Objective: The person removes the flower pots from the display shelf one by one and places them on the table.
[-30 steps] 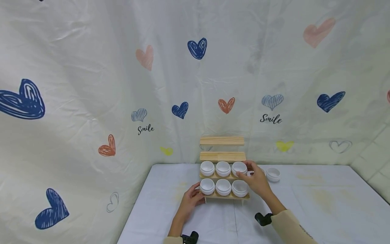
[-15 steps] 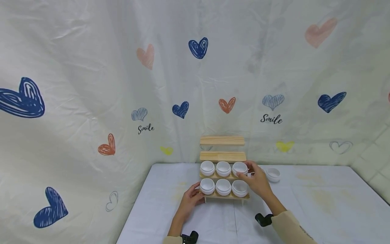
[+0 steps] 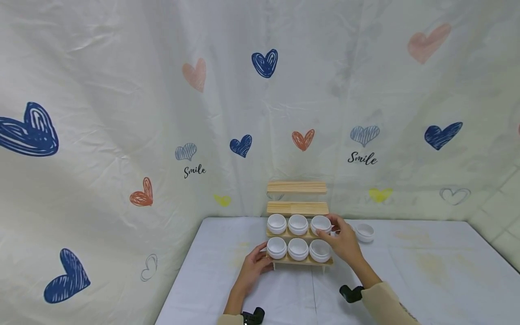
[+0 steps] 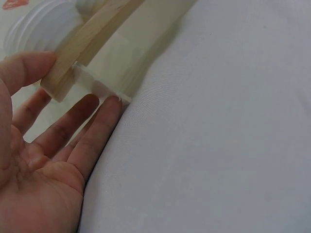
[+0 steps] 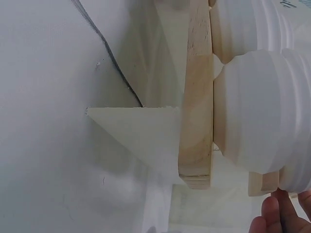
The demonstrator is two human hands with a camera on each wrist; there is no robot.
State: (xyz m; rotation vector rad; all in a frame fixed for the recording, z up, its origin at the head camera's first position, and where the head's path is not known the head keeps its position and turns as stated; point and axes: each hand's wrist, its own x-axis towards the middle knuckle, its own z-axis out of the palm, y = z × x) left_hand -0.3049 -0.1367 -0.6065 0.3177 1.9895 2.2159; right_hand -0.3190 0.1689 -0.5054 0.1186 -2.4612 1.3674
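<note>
A wooden tiered stand [image 3: 298, 261] on pale supports holds white round cups in rows of three on its two lower boards. My left hand [image 3: 253, 267] grips the left end of the lowest board; in the left wrist view its thumb and a finger pinch the board end [image 4: 65, 75], other fingers spread below near the support. My right hand [image 3: 344, 240] pinches the rightmost cup [image 3: 320, 223] of the second row, thumb in front and fingers behind. In the right wrist view my right fingertips [image 5: 270, 208] show at the lower right, beside that row's board end.
Two upper boards [image 3: 297, 208] of the stand show no cups. Another white cup [image 3: 364, 232] stands on the white-covered table [image 3: 406, 275] right of my right hand, with part of one more hidden behind it. A heart-printed curtain [image 3: 162, 113] hangs behind the stand.
The rightmost cup of the second row has shifted slightly to the right with my right fingers on it. My left hand keeps its hold on the lowest board.
</note>
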